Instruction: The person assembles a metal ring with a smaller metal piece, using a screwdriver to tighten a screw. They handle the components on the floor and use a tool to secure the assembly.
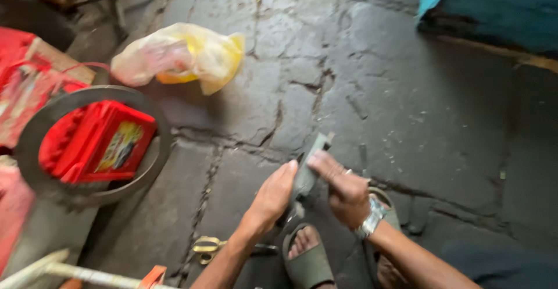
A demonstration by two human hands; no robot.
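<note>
Head view looks down on cracked stone paving, and I see both hands meeting on a flat grey metal piece (pixel 310 170) near the middle of the scene. The piece is narrow and dull, tilted with its far end pointing up and away (its edges are blurred, so I cannot make out finer detail). My left hand (pixel 272 197) presses against its left side, fingers curled around it. My right hand (pixel 343 189), with a metal wristwatch (pixel 370 218) on the wrist, is wrapped onto the right side, thumb laid on top. Just below, a foot in a grey-green sandal (pixel 308 260) rests on the paving. Far left lie a dark metal ring (pixel 148 170) over a red box (pixel 96 141), and a yellowish plastic bag (pixel 180 56).
</note>
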